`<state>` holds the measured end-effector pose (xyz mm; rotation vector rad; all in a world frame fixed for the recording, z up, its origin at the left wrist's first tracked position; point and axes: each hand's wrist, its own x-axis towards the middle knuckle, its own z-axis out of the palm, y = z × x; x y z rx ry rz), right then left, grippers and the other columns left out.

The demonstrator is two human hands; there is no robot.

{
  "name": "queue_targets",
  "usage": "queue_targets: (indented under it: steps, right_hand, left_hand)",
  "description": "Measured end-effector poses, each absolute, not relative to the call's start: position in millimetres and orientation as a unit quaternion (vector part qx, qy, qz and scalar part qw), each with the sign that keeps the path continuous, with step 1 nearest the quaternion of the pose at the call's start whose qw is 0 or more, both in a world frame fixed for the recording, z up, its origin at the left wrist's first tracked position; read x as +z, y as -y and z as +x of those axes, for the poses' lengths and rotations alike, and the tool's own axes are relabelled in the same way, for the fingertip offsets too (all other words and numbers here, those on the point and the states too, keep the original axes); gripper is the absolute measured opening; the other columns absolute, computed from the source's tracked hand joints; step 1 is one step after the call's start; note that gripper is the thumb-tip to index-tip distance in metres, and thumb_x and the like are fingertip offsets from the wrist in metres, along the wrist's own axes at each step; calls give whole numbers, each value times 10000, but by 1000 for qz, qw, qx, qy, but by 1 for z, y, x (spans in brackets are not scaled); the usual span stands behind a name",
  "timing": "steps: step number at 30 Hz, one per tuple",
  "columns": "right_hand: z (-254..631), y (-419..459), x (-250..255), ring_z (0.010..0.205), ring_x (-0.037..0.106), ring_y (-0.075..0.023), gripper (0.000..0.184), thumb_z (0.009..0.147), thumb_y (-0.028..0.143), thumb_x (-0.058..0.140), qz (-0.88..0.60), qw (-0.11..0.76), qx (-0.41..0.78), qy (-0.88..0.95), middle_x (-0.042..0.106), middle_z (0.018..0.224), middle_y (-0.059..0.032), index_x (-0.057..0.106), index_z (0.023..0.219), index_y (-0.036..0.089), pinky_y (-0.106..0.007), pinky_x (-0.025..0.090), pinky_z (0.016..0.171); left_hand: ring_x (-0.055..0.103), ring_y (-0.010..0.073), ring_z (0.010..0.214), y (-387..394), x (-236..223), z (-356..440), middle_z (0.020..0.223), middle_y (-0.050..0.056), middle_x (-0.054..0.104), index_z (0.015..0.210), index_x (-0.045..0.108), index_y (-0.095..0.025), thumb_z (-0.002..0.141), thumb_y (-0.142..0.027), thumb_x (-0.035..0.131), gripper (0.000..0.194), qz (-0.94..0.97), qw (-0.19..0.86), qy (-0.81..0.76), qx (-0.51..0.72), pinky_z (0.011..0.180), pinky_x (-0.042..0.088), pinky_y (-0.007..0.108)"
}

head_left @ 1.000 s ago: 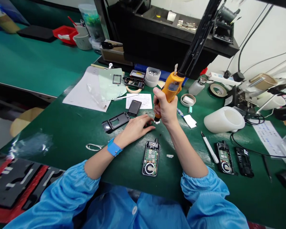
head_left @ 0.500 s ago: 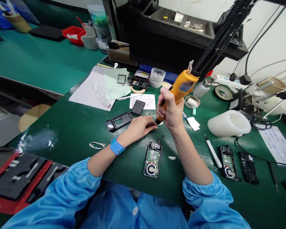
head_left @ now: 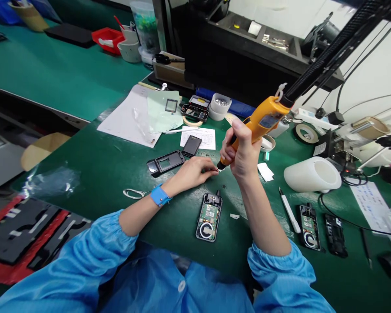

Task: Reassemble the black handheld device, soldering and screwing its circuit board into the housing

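Gripping a slanted screwdriver [head_left: 267, 116], the right hand [head_left: 243, 151] hovers.

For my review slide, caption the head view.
Right hand holds an orange electric screwdriver angled down beside the left hand; an opened handset lies nearby.

Well to the right of your left fingers [head_left: 209, 162], you have a hollow white cylinder [head_left: 298, 176], with a tape roll [head_left: 307, 131] and white power strip [head_left: 313, 116] farther ahead. Far ahead and leftward of those fingers, you see a red tray [head_left: 109, 35] and tall clear container [head_left: 147, 32].
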<state>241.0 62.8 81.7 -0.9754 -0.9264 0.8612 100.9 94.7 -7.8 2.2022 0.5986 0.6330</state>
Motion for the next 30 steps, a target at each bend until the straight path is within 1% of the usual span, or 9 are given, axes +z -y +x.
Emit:
queue_targets:
  steps: [7, 11, 13, 15, 17, 19, 21, 23, 30]
  right_hand:
    - [238, -52, 96, 311, 300, -57, 428, 859, 513, 773, -435, 699, 380, 423, 359, 392, 96, 600, 583, 234, -235, 290, 340]
    - [236, -35, 101, 313, 324, -66, 422, 889, 489, 793, -434, 696, 374, 434, 368, 411, 101, 603, 616, 228, -233, 312, 343]
    - [237, -21, 102, 308, 300, -63, 454, 866, 539, 833, -427, 694, 381, 437, 363, 418, 113, 595, 628, 233, -230, 293, 334]
    - [238, -5, 101, 298, 274, -65, 545, 829, 704, 818, -401, 691, 395, 453, 365, 419, 111, 616, 642, 234, -236, 267, 318]
    - [239, 13, 100, 297, 282, -81, 689, 808, 903, 688, -379, 687, 407, 468, 369, 415, 93, 656, 661, 231, -251, 267, 312]
    - [239, 29, 96, 308, 306, -101, 804, 817, 1006, 525, -388, 683, 410, 463, 371, 411, 71, 683, 676, 230, -267, 285, 321]
    - [238, 39, 89, 320, 314, -113, 808, 839, 998, 468, -410, 684, 410, 443, 386, 415, 58, 692, 687, 237, -274, 285, 334]
    - [237, 44, 82, 319, 309, -118, 775, 844, 968, 471, -413, 688, 411, 433, 397, 418, 52, 700, 696, 242, -274, 261, 340]
    - [235, 41, 67, 324, 318, -117, 739, 808, 932, 504, -396, 682, 436, 434, 405, 438, 51, 716, 679, 236, -279, 242, 355]
  left_hand:
    - [713, 188, 828, -93, -1, 100, 893, 31, 775, 949, 794, -179, 1064, -210, 673, 170, 840, 430, -194, 267, 765, 525, 280]
    - [726, 202, 880, -88, 1, 98, 952, 48, 779, 928, 802, -187, 1041, -212, 729, 137, 845, 434, -160, 266, 827, 532, 311]
    - [741, 213, 931, -85, 4, 97, 1013, 56, 787, 929, 816, -197, 1020, -216, 771, 103, 848, 439, -139, 262, 857, 536, 320]
    - [743, 209, 932, -83, 8, 94, 1012, 48, 780, 941, 825, -209, 1015, -230, 791, 84, 849, 446, -121, 258, 854, 535, 316]
    - [737, 199, 922, -83, 12, 91, 993, 35, 766, 946, 824, -217, 1016, -246, 797, 81, 851, 453, -104, 246, 852, 534, 306]
    - [733, 197, 950, -85, 13, 86, 1023, 28, 757, 916, 809, -222, 998, -276, 824, 100, 860, 455, -93, 212, 875, 531, 300]
    - [731, 205, 986, -88, 11, 82, 1063, 25, 753, 864, 782, -222, 963, -314, 864, 158, 871, 452, -93, 167, 896, 521, 301]
    - [733, 214, 994, -91, 6, 80, 1075, 26, 764, 832, 756, -219, 940, -340, 883, 206, 876, 452, -96, 136, 894, 515, 305]
    - [777, 196, 897, -97, -4, 80, 986, 30, 839, 830, 739, -202, 926, -299, 870, 189, 867, 482, -99, 80, 823, 528, 271]
